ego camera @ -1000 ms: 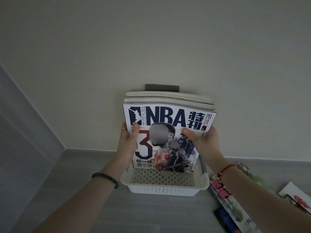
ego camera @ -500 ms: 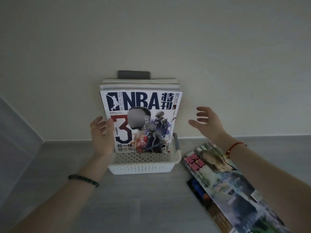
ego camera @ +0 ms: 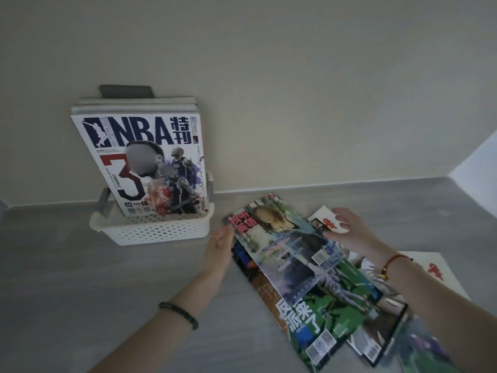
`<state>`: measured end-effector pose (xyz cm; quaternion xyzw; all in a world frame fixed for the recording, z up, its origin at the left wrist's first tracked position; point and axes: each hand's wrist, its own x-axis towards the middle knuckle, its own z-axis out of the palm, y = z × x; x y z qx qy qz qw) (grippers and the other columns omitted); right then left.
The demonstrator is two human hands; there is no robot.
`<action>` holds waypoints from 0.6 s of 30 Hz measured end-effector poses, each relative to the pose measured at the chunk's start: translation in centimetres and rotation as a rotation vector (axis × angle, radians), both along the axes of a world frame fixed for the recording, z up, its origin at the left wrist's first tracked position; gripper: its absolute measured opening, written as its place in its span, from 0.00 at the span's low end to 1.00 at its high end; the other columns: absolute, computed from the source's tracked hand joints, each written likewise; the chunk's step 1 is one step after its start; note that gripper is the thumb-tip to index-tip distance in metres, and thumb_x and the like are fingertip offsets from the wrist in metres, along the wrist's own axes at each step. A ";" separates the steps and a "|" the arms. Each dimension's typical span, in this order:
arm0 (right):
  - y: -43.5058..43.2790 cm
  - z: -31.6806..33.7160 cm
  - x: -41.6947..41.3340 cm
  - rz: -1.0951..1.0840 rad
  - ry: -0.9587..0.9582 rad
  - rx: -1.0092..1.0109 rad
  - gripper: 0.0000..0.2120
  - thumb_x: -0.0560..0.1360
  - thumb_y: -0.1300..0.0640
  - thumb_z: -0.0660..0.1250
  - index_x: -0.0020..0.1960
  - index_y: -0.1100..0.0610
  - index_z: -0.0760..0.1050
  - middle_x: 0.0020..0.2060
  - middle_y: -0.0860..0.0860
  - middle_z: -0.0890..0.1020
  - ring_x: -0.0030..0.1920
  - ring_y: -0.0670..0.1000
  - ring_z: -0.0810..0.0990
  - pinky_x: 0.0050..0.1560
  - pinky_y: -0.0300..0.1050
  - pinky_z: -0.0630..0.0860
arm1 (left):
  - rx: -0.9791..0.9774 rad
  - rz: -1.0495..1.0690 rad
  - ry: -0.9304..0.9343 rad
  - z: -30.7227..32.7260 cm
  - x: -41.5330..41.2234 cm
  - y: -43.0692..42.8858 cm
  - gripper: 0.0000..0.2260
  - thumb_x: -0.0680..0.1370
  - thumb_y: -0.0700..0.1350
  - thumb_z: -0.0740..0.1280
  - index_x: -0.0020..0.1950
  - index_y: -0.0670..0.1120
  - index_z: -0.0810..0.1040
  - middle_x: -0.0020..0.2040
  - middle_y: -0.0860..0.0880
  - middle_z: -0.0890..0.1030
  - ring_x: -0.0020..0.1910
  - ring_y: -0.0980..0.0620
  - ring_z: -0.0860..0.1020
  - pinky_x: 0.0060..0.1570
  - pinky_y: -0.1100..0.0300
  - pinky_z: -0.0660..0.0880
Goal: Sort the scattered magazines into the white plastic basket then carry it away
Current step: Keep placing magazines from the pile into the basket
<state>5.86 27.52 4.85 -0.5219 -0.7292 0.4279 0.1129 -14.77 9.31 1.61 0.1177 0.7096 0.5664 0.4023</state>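
Note:
The white plastic basket (ego camera: 150, 230) stands on the grey surface against the wall. An NBA magazine (ego camera: 145, 162) stands upright in it, in front of several other magazines (ego camera: 134, 102). To its right lies a fanned pile, topped by a magazine with a woman on the cover (ego camera: 282, 238). My left hand (ego camera: 219, 243) touches that magazine's left edge with straight fingers. My right hand (ego camera: 347, 230) is at its right edge with fingers spread, thumb against the cover. Under it lie a green magazine (ego camera: 322, 313) and a white one with red print (ego camera: 322, 215).
A white booklet with a red figure (ego camera: 435, 267) lies at the far right, partly under my right forearm. More overlapped magazines (ego camera: 382, 337) spread toward the lower right. The beige wall (ego camera: 295, 103) runs behind everything and meets a side wall (ego camera: 478, 157) at the right.
Both hands have let go of the NBA magazine, which now stands in the basket. They moved down and right to the edges of the top magazine of the pile. The view swung right.

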 end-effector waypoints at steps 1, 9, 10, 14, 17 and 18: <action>-0.2 -0.7 0.8 0.052 -0.051 -0.006 0.32 0.68 0.60 0.72 0.68 0.55 0.62 0.68 0.56 0.68 0.66 0.57 0.68 0.63 0.51 0.66 | -0.017 0.009 -0.068 -0.8 1.1 0.6 0.22 0.76 0.55 0.59 0.65 0.43 0.69 0.62 0.44 0.74 0.59 0.46 0.73 0.65 0.48 0.67; -1.1 -5.5 2.8 0.389 -0.235 0.099 0.30 0.73 0.51 0.65 0.71 0.55 0.58 0.68 0.52 0.67 0.60 0.51 0.71 0.60 0.45 0.69 | 0.042 0.132 -0.276 -3.3 6.1 2.5 0.21 0.77 0.49 0.60 0.69 0.45 0.64 0.67 0.45 0.71 0.62 0.47 0.70 0.63 0.53 0.66; -1.1 -6.0 2.9 0.412 -0.278 0.153 0.30 0.73 0.50 0.64 0.71 0.56 0.58 0.69 0.53 0.65 0.63 0.53 0.69 0.63 0.49 0.69 | 0.064 0.162 -0.277 -3.4 6.3 2.6 0.20 0.77 0.48 0.61 0.68 0.44 0.65 0.64 0.45 0.72 0.58 0.48 0.72 0.60 0.54 0.68; -1.3 -6.7 3.5 0.434 -0.330 0.258 0.30 0.74 0.46 0.62 0.72 0.56 0.57 0.70 0.54 0.62 0.67 0.55 0.65 0.66 0.54 0.66 | 0.029 0.201 -0.276 -3.4 6.9 2.9 0.11 0.75 0.44 0.64 0.55 0.41 0.73 0.50 0.45 0.77 0.45 0.51 0.77 0.47 0.58 0.74; -1.6 -6.9 4.0 0.434 -0.305 0.254 0.31 0.72 0.46 0.65 0.70 0.55 0.60 0.67 0.55 0.65 0.66 0.55 0.67 0.66 0.53 0.67 | -0.048 0.091 -0.240 -3.3 7.6 3.1 0.14 0.76 0.43 0.64 0.60 0.41 0.72 0.50 0.43 0.80 0.48 0.45 0.79 0.49 0.50 0.77; -1.6 -6.8 4.1 0.419 -0.288 0.238 0.31 0.71 0.46 0.66 0.69 0.55 0.61 0.65 0.55 0.66 0.63 0.54 0.69 0.65 0.53 0.68 | -0.049 0.080 -0.220 -3.1 7.7 3.2 0.14 0.76 0.43 0.63 0.61 0.42 0.70 0.49 0.44 0.80 0.48 0.45 0.79 0.49 0.48 0.78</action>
